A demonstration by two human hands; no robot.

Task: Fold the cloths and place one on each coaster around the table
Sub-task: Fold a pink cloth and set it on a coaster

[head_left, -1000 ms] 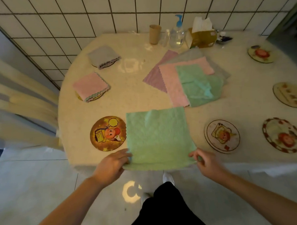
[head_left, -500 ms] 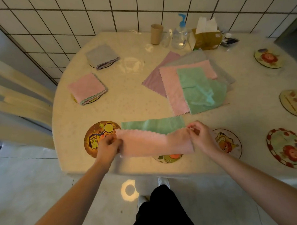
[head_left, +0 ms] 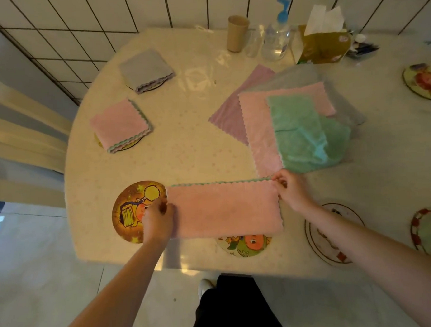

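A cloth (head_left: 225,208), pink side up with a green edge showing along its far side, lies folded in half as a long strip near the table's front edge. My left hand (head_left: 157,221) pinches its left end and my right hand (head_left: 291,192) pinches its far right corner. It partly covers a coaster (head_left: 245,246) with an orange figure. A yellow cartoon coaster (head_left: 131,211) lies bare just left of it. Folded pink (head_left: 120,124) and grey (head_left: 146,70) cloths sit on coasters at the left. A pile of unfolded cloths (head_left: 296,125) lies mid-table.
More picture coasters lie at the right: one under my right forearm (head_left: 324,245), one at the right edge (head_left: 429,230) and one farther back (head_left: 423,81). A cup (head_left: 237,33), a pump bottle (head_left: 276,34) and a tissue box (head_left: 324,42) stand by the tiled wall. Chair slats (head_left: 23,137) are at the left.
The green cloth lay flat with my hands at its near corners. I lifted the near edge and carried it to the far edge, so the cloth now lies halved, pink side up.
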